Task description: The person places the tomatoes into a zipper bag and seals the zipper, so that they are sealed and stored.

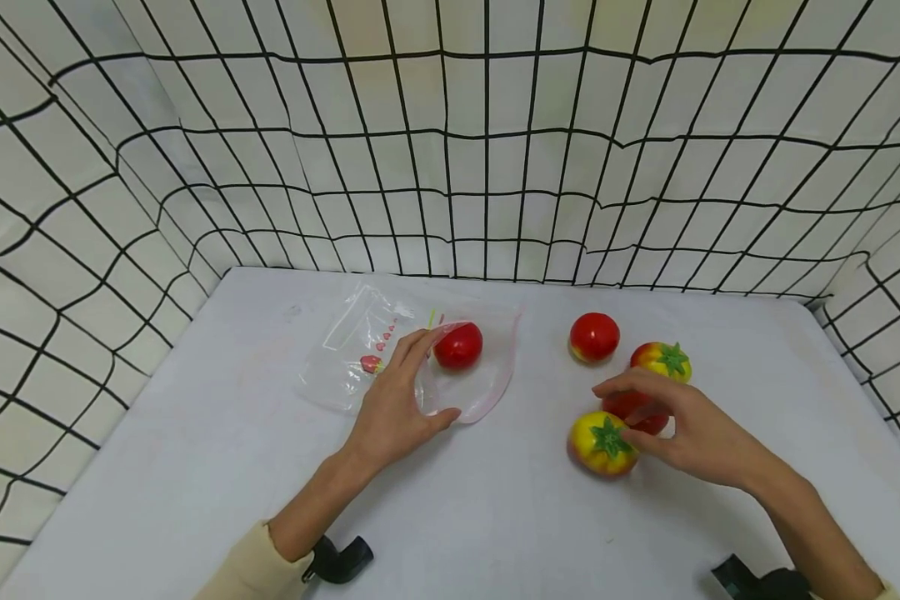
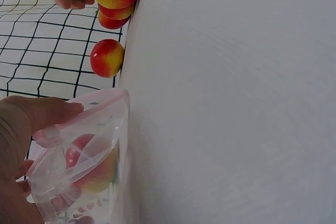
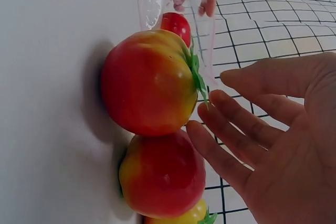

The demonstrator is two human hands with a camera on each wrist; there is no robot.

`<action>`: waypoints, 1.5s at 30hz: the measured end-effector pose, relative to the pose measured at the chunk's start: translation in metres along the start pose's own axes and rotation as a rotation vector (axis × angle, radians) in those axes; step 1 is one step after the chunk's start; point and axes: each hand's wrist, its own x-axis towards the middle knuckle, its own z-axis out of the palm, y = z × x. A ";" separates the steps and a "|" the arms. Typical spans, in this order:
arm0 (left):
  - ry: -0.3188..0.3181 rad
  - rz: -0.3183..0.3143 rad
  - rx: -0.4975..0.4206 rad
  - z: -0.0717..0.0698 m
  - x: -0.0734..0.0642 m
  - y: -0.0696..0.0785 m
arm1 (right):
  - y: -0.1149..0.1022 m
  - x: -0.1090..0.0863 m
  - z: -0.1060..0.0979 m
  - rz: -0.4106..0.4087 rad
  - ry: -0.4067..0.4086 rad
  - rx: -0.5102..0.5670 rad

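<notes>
My left hand (image 1: 396, 410) holds the mouth of a clear plastic bag (image 1: 502, 367) with a pink rim, thumb at the near side and fingers at the far side. A red tomato (image 1: 459, 346) lies inside the bag; the left wrist view shows it through the film. Over a group of tomatoes on the right, my right hand (image 1: 678, 421) hovers with fingers spread and thumb apart. Nearest it is a yellow-red tomato (image 3: 149, 82) with a green leafy top, fingertips close to the leaves. A red tomato (image 3: 165, 174) beside that one is partly hidden by my hand in the head view.
Farther back on the white table (image 1: 495, 517) sit a red tomato (image 1: 594, 337) and a yellow-red tomato (image 1: 663, 360) with green leaves. Black grid netting (image 1: 487, 133) rises along the back and sides. Strawberry prints mark the bag's left part.
</notes>
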 end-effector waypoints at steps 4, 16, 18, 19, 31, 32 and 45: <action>0.008 0.007 -0.002 -0.001 0.000 0.000 | 0.000 -0.003 -0.001 0.005 -0.035 -0.012; 0.005 0.016 -0.005 0.000 0.000 -0.001 | 0.001 -0.002 0.010 0.062 -0.127 -0.022; 0.009 0.016 -0.009 -0.001 0.000 0.000 | 0.000 -0.002 0.012 0.069 -0.126 -0.021; 0.009 0.015 -0.008 -0.001 -0.001 0.000 | 0.000 -0.002 0.014 0.070 -0.122 -0.020; 0.001 -0.003 -0.013 0.000 -0.002 -0.001 | 0.003 0.004 0.031 0.052 -0.075 0.009; -0.001 -0.003 -0.013 0.000 -0.001 -0.001 | 0.003 0.004 0.031 0.057 -0.074 0.007; 0.000 -0.009 -0.014 -0.001 -0.001 -0.002 | -0.001 0.008 0.036 0.092 -0.144 0.190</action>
